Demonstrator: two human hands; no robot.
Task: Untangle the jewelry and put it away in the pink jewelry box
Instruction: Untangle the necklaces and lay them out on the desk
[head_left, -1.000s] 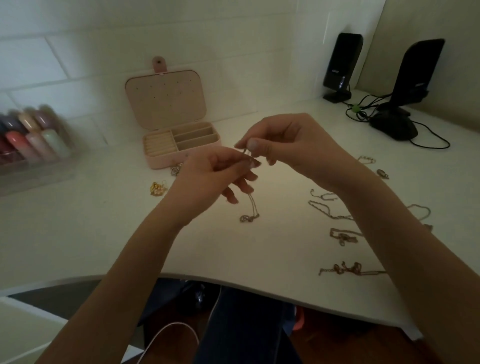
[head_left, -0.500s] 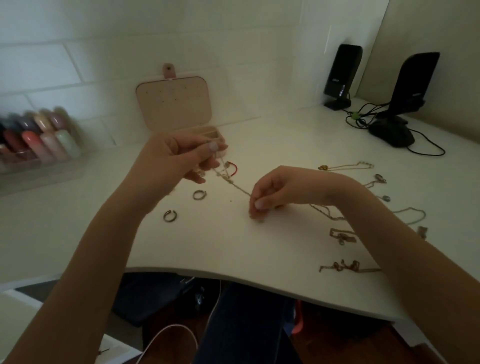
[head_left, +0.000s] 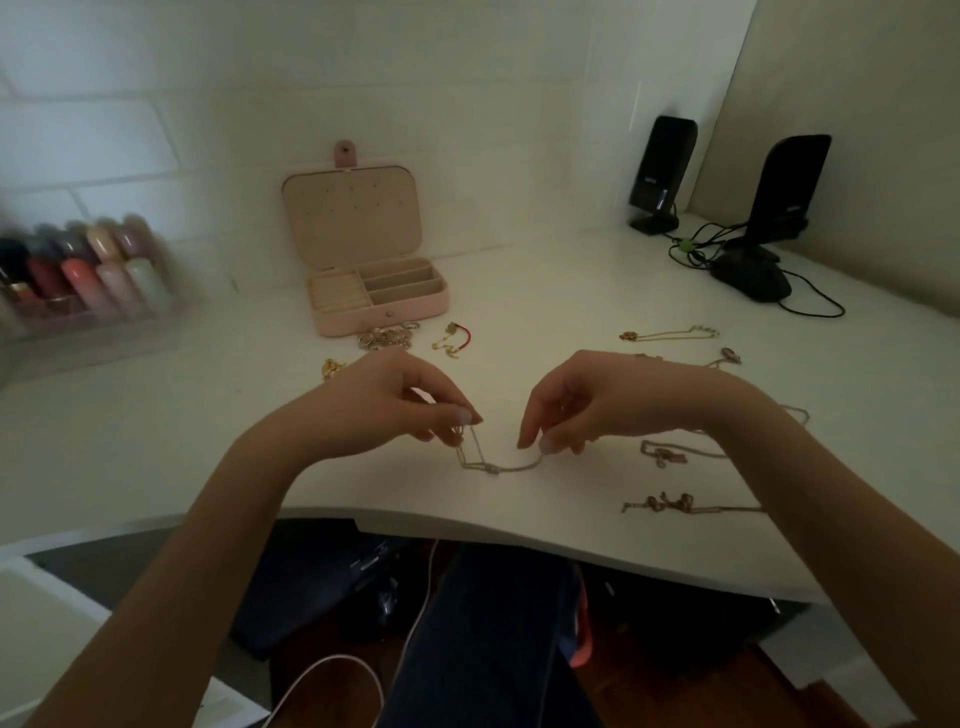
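Silver chain (head_left: 498, 467) pinched between both hands.

1. A thin, pale metal chain (head_left: 493, 466) with a faint sheen was seen lying on a smooth, matt white desk top (head_left: 260, 441).
2. A pink, leather-like jewelry box (head_left: 379, 299) was finished matt, and its open compartments were lined with a soft-looking beige fabric.
3. Gold-toned metal trinkets (head_left: 387, 338) just in front of the box were shown glinting, one beside them being joined to a red cord (head_left: 466, 335).
4. Two black plastic speakers (head_left: 662, 174) were given a glossy finish.
5. A clear plastic holder (head_left: 78, 317) of bottles was blurred.
6. The wall (head_left: 130, 145) was made up of smooth white tiles.
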